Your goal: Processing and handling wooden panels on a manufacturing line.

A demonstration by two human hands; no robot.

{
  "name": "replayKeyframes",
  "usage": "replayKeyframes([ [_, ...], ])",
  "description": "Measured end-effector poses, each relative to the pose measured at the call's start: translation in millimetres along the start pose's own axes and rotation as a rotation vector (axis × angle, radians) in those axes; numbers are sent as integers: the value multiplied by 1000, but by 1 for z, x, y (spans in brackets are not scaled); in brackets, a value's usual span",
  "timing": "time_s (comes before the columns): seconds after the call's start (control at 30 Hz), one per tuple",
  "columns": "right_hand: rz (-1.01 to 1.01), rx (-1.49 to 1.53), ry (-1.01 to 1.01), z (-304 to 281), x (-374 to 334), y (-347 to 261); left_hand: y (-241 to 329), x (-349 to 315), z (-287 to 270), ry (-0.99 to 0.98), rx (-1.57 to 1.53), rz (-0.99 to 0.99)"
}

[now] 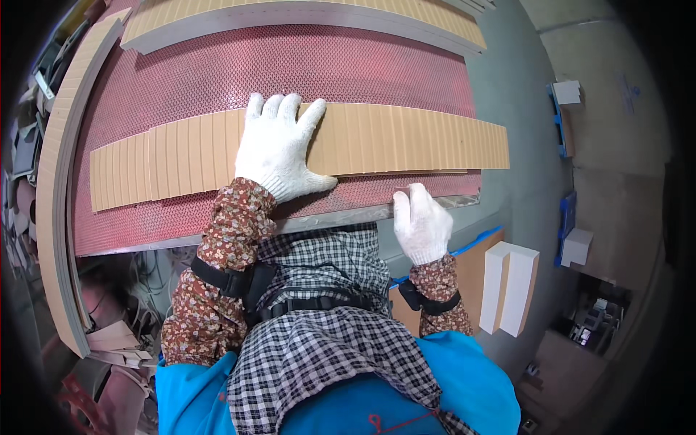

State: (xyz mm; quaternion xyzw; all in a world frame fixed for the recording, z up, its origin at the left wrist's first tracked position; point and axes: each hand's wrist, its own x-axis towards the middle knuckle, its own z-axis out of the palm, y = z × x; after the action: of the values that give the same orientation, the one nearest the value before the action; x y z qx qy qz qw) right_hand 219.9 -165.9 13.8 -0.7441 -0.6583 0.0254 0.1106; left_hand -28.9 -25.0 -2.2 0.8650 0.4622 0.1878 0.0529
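A long tan cardboard strip [406, 138] with many crosswise creases lies across a red textured tabletop [348, 61], its right end jutting past the table's edge. Flat on the strip, left of its middle, rests my left hand [274, 148] in a white knit glove, fingers spread and thumb out to the right over the strip's near edge. My right hand [424, 228], gloved too, is just off the table's near edge toward the right corner. Its fingers are curled in, with thumb and forefinger close together; whatever they hold, if anything, is too small to make out.
Stacked creased strips [304, 18] lie along the table's far side. Another stack of long strips [69, 174] runs down the left side. White blocks [509, 288] stand on a brown board at the lower right. Scraps [116, 341] are heaped at the lower left.
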Motion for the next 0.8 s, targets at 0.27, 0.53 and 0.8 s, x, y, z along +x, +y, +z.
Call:
replayKeyframes([
  [0.27,-13,104,41,2,9,-7,0,0,-1,33,-55,13],
  [0.53,27,135,123,-2,19,7,-1,-1,-1,3,-41,1],
  [0.8,26,-33,103,0,32,26,0,-1,-1,-29,-8,-9],
])
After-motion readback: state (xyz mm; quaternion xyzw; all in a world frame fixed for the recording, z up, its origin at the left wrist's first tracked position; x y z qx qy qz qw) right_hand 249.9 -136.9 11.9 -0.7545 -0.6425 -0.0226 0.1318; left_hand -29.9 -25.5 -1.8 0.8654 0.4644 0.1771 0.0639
